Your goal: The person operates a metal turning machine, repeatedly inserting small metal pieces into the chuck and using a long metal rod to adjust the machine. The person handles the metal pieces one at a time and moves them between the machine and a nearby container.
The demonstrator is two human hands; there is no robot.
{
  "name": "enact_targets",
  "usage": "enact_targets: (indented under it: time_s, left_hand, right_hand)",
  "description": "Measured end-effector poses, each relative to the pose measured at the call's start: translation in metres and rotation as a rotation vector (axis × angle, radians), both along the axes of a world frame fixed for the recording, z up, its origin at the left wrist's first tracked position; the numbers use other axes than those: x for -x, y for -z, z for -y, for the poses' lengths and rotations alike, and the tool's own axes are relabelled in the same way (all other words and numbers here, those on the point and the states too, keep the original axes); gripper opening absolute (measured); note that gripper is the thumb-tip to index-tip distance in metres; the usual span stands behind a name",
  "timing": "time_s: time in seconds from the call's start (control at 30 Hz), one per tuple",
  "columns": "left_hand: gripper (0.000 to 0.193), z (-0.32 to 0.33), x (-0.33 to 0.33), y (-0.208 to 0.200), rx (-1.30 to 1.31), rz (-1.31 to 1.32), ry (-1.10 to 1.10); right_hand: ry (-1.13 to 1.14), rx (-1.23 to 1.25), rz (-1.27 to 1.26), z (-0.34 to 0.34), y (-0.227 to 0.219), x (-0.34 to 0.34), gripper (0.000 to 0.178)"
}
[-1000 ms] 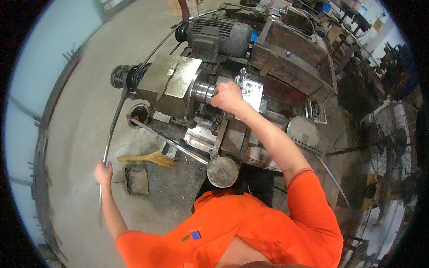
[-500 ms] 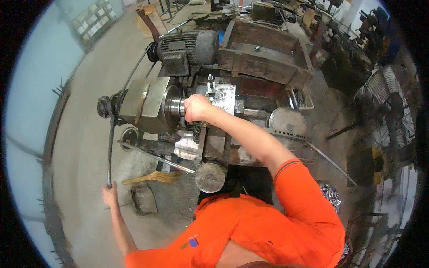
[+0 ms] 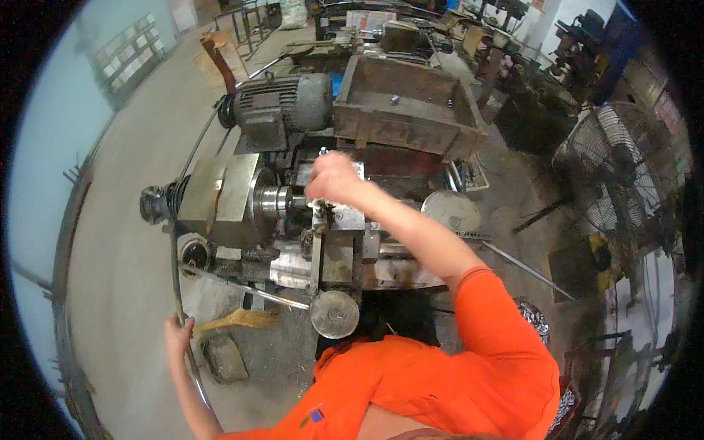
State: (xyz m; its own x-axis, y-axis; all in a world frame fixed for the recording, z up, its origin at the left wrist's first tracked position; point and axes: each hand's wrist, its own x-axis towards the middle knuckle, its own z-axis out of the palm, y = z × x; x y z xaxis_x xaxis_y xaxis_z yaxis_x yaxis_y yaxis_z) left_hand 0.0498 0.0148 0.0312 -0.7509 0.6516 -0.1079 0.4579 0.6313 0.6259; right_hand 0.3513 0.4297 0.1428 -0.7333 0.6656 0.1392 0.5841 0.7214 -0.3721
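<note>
My right hand (image 3: pixel 334 178) is over the cross slide of a small lathe, its fingers curled; what they hold, if anything, is hidden. A bolt end (image 3: pixel 323 151) sticks up just behind it. To its left is the shiny round chuck (image 3: pixel 274 201) on the boxy headstock (image 3: pixel 220 192), with a short bare gap between hand and chuck. Low on the left, my left hand (image 3: pixel 177 337) is closed round a long metal bar (image 3: pixel 195 372), dark above the hand and shiny below it. The bar runs up beside the headstock's belt pulley (image 3: pixel 154 204).
Behind the lathe stand an electric motor (image 3: pixel 277 110) and a rusty metal bin (image 3: pixel 411 103). A round handwheel (image 3: pixel 334 314) and a slanting lever (image 3: pixel 273 295) jut toward me. A broom (image 3: pixel 238 320) and a dustpan (image 3: pixel 224 359) lie on the floor. A large fan (image 3: pixel 612 172) stands at right.
My right hand has moved away from the chuck, to the right, over the cross slide. The bar now extends below my left hand, where earlier it ended at the hand. The view has shifted.
</note>
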Motion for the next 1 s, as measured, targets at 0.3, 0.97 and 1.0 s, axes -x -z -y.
enact_targets:
  time_s: [0.3,0.97,1.0]
  left_hand:
    - [0.030,-0.011,0.025,0.031,-0.242,0.324,-0.111]
    - [0.046,-0.029,-0.017,-0.004,-0.088,0.456,-0.209]
    - [0.047,-0.025,-0.013,-0.004,-0.090,0.476,-0.202]
  right_hand:
    - [0.557,-0.450,0.088,-0.137,-0.030,-0.100,0.028]
    - [1.358,0.017,0.312,0.182,0.200,-0.558,0.033]
    - [1.383,0.153,0.411,0.179,0.201,-0.566,0.034]
